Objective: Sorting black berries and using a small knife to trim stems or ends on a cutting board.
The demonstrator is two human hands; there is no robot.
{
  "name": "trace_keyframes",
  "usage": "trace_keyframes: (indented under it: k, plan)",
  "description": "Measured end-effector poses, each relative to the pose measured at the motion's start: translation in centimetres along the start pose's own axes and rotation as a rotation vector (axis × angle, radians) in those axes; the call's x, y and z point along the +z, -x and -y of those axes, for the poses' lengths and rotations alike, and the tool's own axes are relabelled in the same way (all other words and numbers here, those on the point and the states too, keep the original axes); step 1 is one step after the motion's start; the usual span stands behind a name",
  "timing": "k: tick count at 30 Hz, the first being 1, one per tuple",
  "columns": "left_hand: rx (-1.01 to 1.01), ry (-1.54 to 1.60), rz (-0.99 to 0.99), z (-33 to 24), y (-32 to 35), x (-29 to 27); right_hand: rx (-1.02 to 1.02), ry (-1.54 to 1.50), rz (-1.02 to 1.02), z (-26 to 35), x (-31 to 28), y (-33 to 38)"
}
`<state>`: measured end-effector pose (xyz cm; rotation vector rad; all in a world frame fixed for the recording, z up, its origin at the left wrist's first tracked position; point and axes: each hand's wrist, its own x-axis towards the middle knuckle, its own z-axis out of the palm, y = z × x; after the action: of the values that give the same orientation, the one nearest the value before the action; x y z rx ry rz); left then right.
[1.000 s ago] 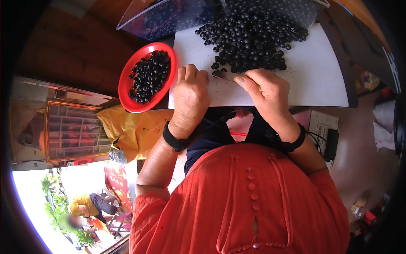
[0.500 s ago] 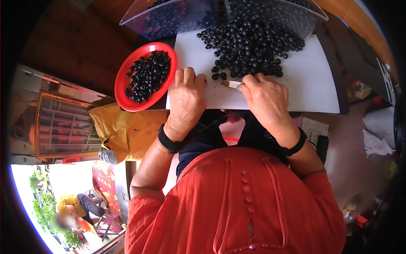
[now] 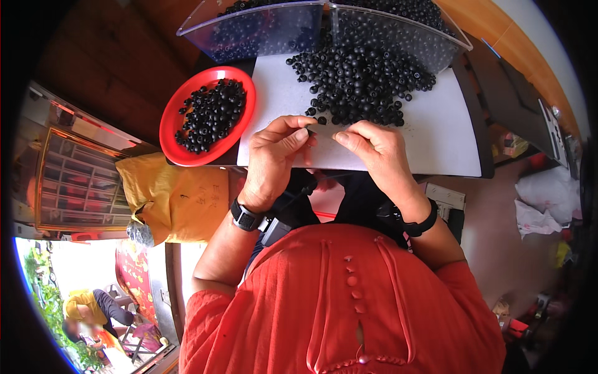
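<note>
My left hand [image 3: 271, 156] is raised over the near edge of the white board [image 3: 445, 146], its thumb and forefinger pinching a small black bead [image 3: 312, 128]. Close to its right, my right hand [image 3: 383, 153] is closed, thumb against forefinger. A small pale blade showed in that hand in the earlier frame; now it barely shows between the two hands. Just beyond the fingers lies a large heap of round black beads [image 3: 367, 78] with holes in them. At left, a red plate [image 3: 167, 128] holds more black beads [image 3: 215, 112].
Two clear plastic bins [image 3: 265, 34] with black beads stand at the far edge, the right bin [image 3: 458, 40] spilling onto the board. A yellow bag [image 3: 180, 199] hangs below the plate. White plastic bags [image 3: 542, 209] lie at right. Another person [image 3: 93, 311] sits outside, lower left.
Both hands have lifted off the board. My left hand has turned, showing its thumb and a pinched bead. The pale blade in my right hand has mostly gone from sight.
</note>
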<state>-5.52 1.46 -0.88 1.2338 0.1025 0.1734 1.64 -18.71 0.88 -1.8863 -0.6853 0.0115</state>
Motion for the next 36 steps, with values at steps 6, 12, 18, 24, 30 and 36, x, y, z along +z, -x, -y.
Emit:
trace_keyframes:
  k: [6, 12, 18, 24, 30, 36]
  plan:
    - [0.021, 0.219, 0.030, 0.3, -0.4, 0.1, 0.069, 0.025, 0.014, -0.8, -0.5, -0.4]
    - [0.018, 0.184, 0.044, 0.8, -0.2, -0.2, 0.033, 0.092, -0.013, -0.5, 0.4, -0.6]
    - [0.081, 0.131, 0.064, 0.9, -0.1, -0.1, 0.017, 0.128, -0.011, -0.3, 0.4, -0.6]
    - [0.130, 0.097, 0.005, 0.9, 0.1, 0.5, -0.052, 0.160, -0.038, -0.6, 0.5, -0.5]
    - [0.151, 0.048, -0.003, 0.9, 0.3, 0.7, -0.065, 0.153, -0.021, -0.5, 0.4, -0.5]
    - [0.159, 0.018, -0.015, 0.9, 0.4, 0.8, -0.104, 0.181, -0.019, -0.8, 0.5, -0.5]
